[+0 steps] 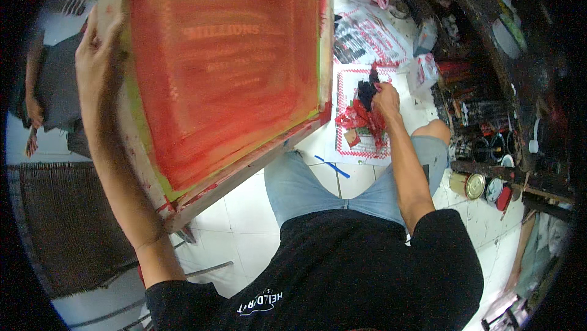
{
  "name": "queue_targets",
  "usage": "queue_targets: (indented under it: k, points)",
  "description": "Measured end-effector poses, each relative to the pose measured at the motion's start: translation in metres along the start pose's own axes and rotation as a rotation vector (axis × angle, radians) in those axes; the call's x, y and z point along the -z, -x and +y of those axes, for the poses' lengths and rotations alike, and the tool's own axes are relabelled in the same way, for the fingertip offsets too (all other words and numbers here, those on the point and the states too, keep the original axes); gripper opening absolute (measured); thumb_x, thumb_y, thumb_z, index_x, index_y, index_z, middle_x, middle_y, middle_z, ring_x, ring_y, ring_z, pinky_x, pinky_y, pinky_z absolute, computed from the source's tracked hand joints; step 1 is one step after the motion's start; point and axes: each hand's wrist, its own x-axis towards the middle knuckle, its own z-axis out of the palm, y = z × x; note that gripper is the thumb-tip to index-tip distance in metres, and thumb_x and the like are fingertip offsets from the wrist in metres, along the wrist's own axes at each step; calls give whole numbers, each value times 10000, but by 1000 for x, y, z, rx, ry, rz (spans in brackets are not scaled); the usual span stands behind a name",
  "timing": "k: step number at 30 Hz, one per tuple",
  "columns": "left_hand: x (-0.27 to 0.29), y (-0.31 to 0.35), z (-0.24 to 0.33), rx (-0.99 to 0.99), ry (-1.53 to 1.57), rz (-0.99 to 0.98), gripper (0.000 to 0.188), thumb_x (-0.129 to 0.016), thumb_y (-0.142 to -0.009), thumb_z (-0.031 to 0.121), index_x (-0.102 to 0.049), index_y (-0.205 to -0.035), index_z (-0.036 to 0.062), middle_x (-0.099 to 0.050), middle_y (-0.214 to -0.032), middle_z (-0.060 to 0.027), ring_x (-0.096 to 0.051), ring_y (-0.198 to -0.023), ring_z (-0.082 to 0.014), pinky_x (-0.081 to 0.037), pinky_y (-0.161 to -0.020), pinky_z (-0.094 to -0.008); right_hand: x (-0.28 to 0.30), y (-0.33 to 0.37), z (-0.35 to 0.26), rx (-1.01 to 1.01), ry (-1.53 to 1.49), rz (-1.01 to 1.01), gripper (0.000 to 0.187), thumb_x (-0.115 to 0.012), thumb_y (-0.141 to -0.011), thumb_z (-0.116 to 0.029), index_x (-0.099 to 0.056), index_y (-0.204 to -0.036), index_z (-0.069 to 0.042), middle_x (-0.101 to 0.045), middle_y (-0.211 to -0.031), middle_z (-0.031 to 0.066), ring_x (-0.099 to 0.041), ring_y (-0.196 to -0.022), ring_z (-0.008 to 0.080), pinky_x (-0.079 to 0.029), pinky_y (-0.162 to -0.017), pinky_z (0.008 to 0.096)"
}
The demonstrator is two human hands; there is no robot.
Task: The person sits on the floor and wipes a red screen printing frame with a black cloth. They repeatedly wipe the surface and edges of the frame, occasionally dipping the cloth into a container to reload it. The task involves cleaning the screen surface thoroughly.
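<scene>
A large silk-screen frame (226, 101) with red ink smeared over its mesh stands tilted up at my left. My left hand (98, 43) is closed round the wooden edge on its left side, holding it raised. At the right, my right hand (386, 100) reaches down with fingers pinched on a dark rag (367, 92). Beneath the rag, red-stained crumpled scraps (358, 117) and a small tan piece (351, 137) lie on a printed white sheet (343, 153) with a red border. Part of the right hand's grip is hidden.
Open paint cans (468, 185) stand on the tiled floor at the right, beside a dark cluttered shelf (483, 123). A blue strip (333, 166) lies between my knees. More printed sheets (373, 37) lie farther off. Another person's hand (35, 114) shows at the far left, above a dark slatted panel (61, 227).
</scene>
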Motion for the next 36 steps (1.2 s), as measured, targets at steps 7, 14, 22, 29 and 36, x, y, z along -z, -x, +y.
queue_targets:
  k: [7, 14, 22, 29, 36]
  points:
    - [2, 15, 18, -101, -206, -30, 858, -825, -727, 217, -369, -1418, -9, -524, -1354, -140, -537, -1160, -149, -429, -984, -282, 105, -17, -117, 388, -229, 320, 581, -742, -748, -241, -551, -1219, 40, -601, -1157, 260, -581, -1078, 390, -451, -939, 424]
    - [18, 29, 16, -333, -85, 53, 807, -746, -695, 81, -397, -1422, 56, -576, -1308, -111, -575, -1084, -111, -461, -939, -269, 256, -51, -318, 1074, -197, 708, 1016, -865, -596, -377, -355, -1393, -8, -454, -1345, 223, -436, -1251, 372, -362, -1051, 429]
    - [38, 54, 49, -180, -34, -53, 735, -671, -703, 63, -446, -1399, 124, -625, -1103, -96, -604, -949, -144, -491, -851, -296, 311, -57, -367, 1012, -221, -241, 580, -818, -713, -185, -580, -1221, -35, -657, -1029, 20, -589, -925, 112, -471, -858, 283]
    - [63, 33, 76, -473, 143, -36, 765, -640, -654, 44, -431, -1390, 49, -663, -968, -210, -640, -871, -200, -492, -821, -303, 341, -45, -362, 1074, -249, 32, 443, -677, -668, 17, -608, -1105, -10, -668, -984, 65, -627, -871, 185, -501, -803, 330]
    - [114, -30, 82, -857, -298, 201, 715, -692, -633, 216, -523, -1321, 119, -670, -989, -205, -644, -919, -368, -512, -808, -429, 383, -23, -380, 907, -314, 378, 371, -678, -749, -63, -600, -1108, -9, -671, -993, 81, -629, -840, 198, -490, -766, 322]
